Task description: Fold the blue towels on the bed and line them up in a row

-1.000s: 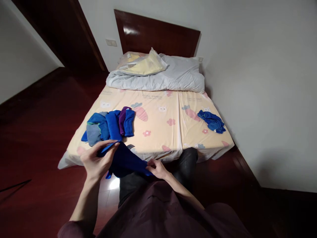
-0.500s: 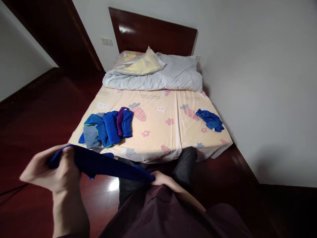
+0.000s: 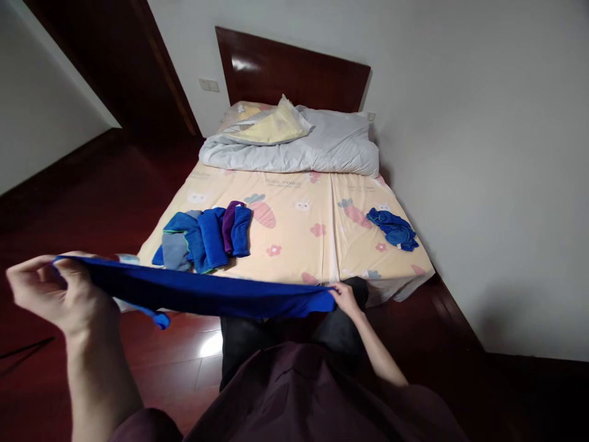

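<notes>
The left hand (image 3: 55, 291) is raised at the far left of the head view, its grip pinched closed on one end of a long royal-blue soft fabric cloth (image 3: 202, 293); a loose corner hangs below the pinch. The cloth runs as a taut, nearly level band from that hand across the front of the body, above the dark red polished wooden floor (image 3: 69, 202) and level with the foot of the bed. Tension between the two ends keeps the band flat. Behind it, on the cream cartoon-printed bed sheet (image 3: 294, 245), a row of folded blue, grey and purple cloths (image 3: 207, 236) lies overlapped near the left edge, each piece leaning on its neighbour. The right hand (image 3: 344, 298) is held lower, near the dark trousers, its grip closed on the opposite end of the stretched cloth. Further right, a crumpled heap of blue cloth (image 3: 393, 228) lies well apart from the folded row. A bunched pale grey quilt (image 3: 322, 144) lies against the dark wooden headboard (image 3: 294, 70).
</notes>
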Available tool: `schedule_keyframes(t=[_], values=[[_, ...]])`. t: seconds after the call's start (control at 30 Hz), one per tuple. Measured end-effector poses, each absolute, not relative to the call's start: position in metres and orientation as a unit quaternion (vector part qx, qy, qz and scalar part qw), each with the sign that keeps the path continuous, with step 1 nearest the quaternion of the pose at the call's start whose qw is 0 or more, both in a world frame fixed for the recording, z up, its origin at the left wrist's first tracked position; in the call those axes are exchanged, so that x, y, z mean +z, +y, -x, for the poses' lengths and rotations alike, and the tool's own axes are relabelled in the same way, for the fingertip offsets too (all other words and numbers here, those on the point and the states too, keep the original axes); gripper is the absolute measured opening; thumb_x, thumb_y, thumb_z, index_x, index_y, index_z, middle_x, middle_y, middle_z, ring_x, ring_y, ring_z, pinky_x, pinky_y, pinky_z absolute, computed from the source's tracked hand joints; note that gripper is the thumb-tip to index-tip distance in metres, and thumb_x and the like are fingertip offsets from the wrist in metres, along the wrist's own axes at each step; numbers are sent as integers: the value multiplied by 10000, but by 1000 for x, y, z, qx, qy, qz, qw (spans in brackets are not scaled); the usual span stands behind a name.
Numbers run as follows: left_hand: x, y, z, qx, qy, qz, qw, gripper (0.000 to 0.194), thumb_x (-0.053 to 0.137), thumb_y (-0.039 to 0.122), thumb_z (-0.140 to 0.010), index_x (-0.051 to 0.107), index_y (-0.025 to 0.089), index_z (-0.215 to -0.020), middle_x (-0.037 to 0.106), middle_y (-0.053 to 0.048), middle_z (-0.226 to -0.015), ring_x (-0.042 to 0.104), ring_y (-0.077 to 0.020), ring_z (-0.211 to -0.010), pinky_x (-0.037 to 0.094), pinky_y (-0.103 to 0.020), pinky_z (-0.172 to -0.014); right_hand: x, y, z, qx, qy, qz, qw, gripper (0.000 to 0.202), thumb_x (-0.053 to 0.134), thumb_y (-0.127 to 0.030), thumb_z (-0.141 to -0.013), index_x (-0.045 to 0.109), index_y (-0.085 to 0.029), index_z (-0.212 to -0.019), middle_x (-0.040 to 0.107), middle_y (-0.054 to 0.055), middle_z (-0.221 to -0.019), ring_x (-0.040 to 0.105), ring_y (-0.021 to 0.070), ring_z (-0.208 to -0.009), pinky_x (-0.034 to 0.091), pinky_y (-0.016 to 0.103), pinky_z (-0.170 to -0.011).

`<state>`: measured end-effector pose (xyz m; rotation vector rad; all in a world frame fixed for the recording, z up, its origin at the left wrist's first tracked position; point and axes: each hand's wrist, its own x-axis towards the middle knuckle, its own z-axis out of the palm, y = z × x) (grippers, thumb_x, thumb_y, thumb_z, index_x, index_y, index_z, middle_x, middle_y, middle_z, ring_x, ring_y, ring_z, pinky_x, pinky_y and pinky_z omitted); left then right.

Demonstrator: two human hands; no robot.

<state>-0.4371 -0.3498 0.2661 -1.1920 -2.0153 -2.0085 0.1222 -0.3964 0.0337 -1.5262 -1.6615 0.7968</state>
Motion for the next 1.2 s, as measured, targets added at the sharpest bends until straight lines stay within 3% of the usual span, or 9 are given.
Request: schedule_keyframes(t=[0.07, 0.17, 0.3, 0.43, 0.6, 0.73, 0.83, 1.0, 1.2], values=[[265, -345, 438, -666, -651, 362, 43, 582, 716, 712, -656, 372, 257, -770, 427, 49, -689, 462, -127, -629, 451, -301, -650, 66, -368, -156, 283, -605, 620, 411, 328, 705, -482, -861, 773, -164, -897, 794, 110, -850, 746, 237, -762, 605, 344, -724], [264, -346, 432, -638, -655, 404, -37, 469, 810, 534, -644, 555, 183, -822, 589, 2, -756, 564, -140, -701, 475, -267, -659, 125, -333, -209, 236, -598, 636, 426, 423, 710, -571, -804, 741, -154, -869, 766, 115, -786, 707, 214, -666, 576, 308, -630], [262, -345, 420, -572, -642, 495, -120, 394, 811, 478, -765, 684, 142, -928, 725, -27, -882, 638, -135, -756, 538, -250, -700, 204, -310, -264, 117, -672, 623, 383, 304, 658, -464, -853, 742, -175, -894, 787, 131, -932, 730, 220, -786, 607, 326, -742], [257, -337, 417, -525, -654, 527, -139, 375, 763, 518, -841, 761, 154, -934, 709, 10, -725, 641, -126, -652, 495, -218, -600, 254, -310, -294, 46, -716, 613, 331, 251, 650, -429, -884, 746, -199, -851, 793, 118, -945, 743, 232, -814, 624, 354, -814], [250, -332, 417, -515, -634, 539, -206, 564, 823, 637, -746, 800, 133, -998, 710, -9, -622, 617, -143, -525, 455, -216, -468, 271, -328, -315, 19, -700, 644, 308, 330, 695, -526, -878, 725, -217, -768, 781, 110, -819, 735, 234, -707, 618, 335, -726], [244, -331, 418, -504, -611, 557, -247, 628, 874, 667, -692, 814, 121, -998, 805, -74, -793, 733, -213, -650, 564, -259, -532, 275, -344, -334, 51, -705, 648, 284, 338, 669, -535, -869, 770, -216, -823, 803, 119, -885, 763, 250, -766, 616, 341, -746], [244, -327, 414, -498, -592, 565, -288, 664, 898, 679, -663, 812, 100, -974, 808, -96, -791, 770, -258, -687, 615, -307, -558, 279, -350, -350, 94, -678, 681, 261, 323, 693, -519, -844, 782, -210, -864, 800, 119, -847, 776, 263, -757, 616, 341, -713], [248, -307, 397, -473, -559, 581, -355, 690, 900, 668, -676, 802, 52, -974, 812, -161, -866, 788, -271, -708, 629, -312, -580, 285, -340, -376, 141, -611, 734, 259, 230, 732, -399, -832, 790, -198, -927, 805, 123, -848, 770, 252, -667, 612, 331, -638], [231, -254, 375, -443, -567, 557, -414, 754, 890, 672, -634, 796, 62, -1066, 803, -140, -805, 786, -271, -723, 639, -332, -657, 283, -290, -396, 155, -623, 736, 216, 60, 753, -241, -777, 779, -197, -745, 797, 113, -760, 772, 239, -666, 608, 313, -662]])
